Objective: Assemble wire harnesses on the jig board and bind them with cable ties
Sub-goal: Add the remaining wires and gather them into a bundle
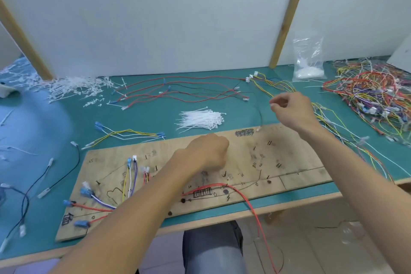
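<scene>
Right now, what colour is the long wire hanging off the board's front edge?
Red. The head view shows the wire trailing off the jig board clearly.

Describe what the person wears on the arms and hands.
Nothing shows on them. The left hand and the right hand are ungloved, with no ring visible. The left forearm and the right forearm are bare to the frame's edge: no sleeve, watch or band.

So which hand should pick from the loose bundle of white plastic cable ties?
Left, likely: left hand sits on the wooden jig board beside the white cable-tie bundle; right hand is raised farther away, fingers pinched.
</scene>
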